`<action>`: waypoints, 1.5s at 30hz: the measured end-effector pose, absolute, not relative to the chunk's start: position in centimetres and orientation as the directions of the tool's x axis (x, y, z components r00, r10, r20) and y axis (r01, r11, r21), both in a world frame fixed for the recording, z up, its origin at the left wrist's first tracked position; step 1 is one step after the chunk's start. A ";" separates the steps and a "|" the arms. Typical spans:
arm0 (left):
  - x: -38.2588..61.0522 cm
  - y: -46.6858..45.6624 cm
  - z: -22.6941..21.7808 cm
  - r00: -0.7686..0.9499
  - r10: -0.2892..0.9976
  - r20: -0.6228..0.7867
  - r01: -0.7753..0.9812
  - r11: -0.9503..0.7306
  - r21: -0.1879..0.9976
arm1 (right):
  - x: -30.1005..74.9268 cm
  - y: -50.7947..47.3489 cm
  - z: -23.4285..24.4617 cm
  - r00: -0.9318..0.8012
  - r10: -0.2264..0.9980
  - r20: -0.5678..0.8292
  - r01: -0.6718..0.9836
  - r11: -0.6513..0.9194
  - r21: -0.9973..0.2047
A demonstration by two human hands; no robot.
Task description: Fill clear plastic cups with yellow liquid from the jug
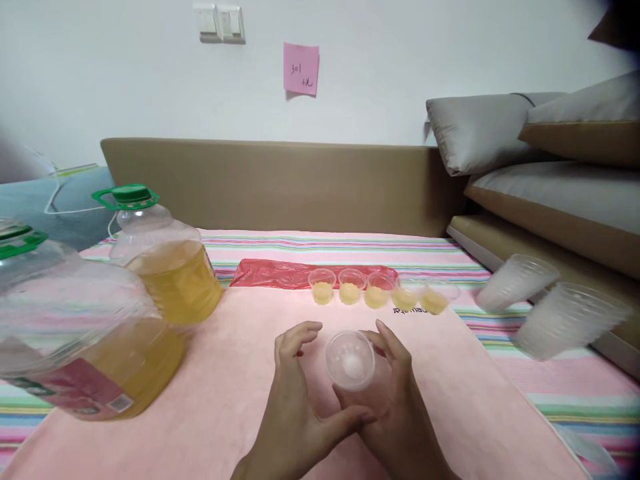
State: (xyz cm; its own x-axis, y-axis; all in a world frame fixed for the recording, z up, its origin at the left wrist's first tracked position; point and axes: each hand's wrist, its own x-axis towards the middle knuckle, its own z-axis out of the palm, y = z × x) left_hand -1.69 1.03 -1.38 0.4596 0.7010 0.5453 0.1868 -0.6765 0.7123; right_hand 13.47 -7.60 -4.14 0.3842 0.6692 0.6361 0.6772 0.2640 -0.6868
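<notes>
An empty clear plastic cup (350, 361) sits between both of my hands, low in the middle of the view. My right hand (395, 407) wraps around its side and base. My left hand (295, 400) rests against the cup's lower edge with its thumb, fingers curled apart above it. Beyond my hands stands a row of several small clear cups (376, 292) partly filled with yellow oil, in front of a red plastic bag (280, 273).
Two large oil jugs with green caps stand at the left, one near (85, 347) and one farther back (165, 267). Two stacks of clear cups (550, 310) lie on their sides at the right. A pink towel (225, 393) covers the striped surface. Cushions (525, 133) pile up at the back right.
</notes>
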 end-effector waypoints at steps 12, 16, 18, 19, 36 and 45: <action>-1.5 0.4 -1.6 0.490 0.753 0.439 0.243 -0.602 0.761 | 13.7 -7.7 -4.5 0.371 0.672 0.640 0.706 0.244 -0.665; -1.3 0.5 -1.8 0.481 0.758 0.440 0.260 -0.602 0.755 | 13.6 -7.6 -4.6 0.370 0.675 0.638 0.694 0.256 -0.673; -1.4 0.6 -1.8 0.477 0.756 0.448 0.269 -0.611 0.745 | 13.6 -7.5 -4.8 0.387 0.677 0.625 0.678 0.251 -0.691; -1.4 0.7 -1.7 0.475 0.754 0.454 0.275 -0.617 0.738 | 13.5 -7.4 -4.8 0.397 0.680 0.617 0.669 0.247 -0.701; -1.4 0.8 -1.8 0.437 0.751 0.496 0.305 -0.642 0.703 | 13.4 -7.2 -4.1 0.388 0.673 0.629 0.678 0.254 -0.690; -1.5 0.6 -2.0 0.422 0.759 0.497 0.300 -0.634 0.713 | 13.7 -7.3 -3.7 0.346 0.653 0.674 0.742 0.250 -0.622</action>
